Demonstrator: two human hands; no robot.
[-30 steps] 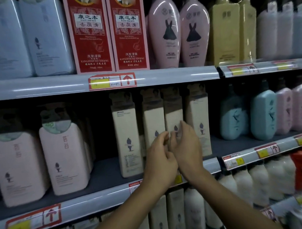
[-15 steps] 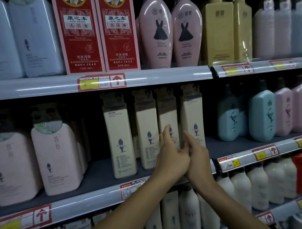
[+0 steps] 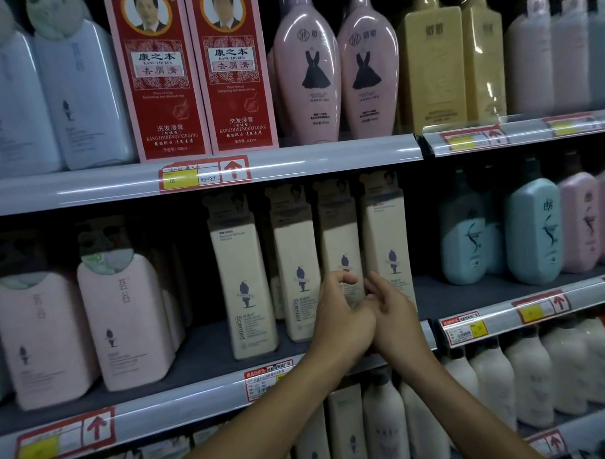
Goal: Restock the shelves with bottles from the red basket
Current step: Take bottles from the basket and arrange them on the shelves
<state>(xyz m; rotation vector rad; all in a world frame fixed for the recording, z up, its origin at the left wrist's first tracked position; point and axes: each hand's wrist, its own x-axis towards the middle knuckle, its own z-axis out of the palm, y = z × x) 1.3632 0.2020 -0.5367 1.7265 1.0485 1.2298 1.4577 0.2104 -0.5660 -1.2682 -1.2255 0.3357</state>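
Several tall cream bottles stand in a row on the middle shelf. My left hand is at the third cream bottle, its fingers curled at the bottle's lower left edge and one finger lying across the front. Right beside it, my right hand touches the lower part of the fourth cream bottle with fairly straight fingers. The two hands touch each other. No red basket is in view.
Pink bottles stand left of the cream row, with a dark gap between them. Blue and pink bottles stand to the right. Red boxes and pink curved bottles fill the shelf above. White bottles line the shelf below.
Both hands have dropped slightly along the cream bottles. My left hand's fingers, flat on the third bottle half a second ago, are now curled. The view has shifted.
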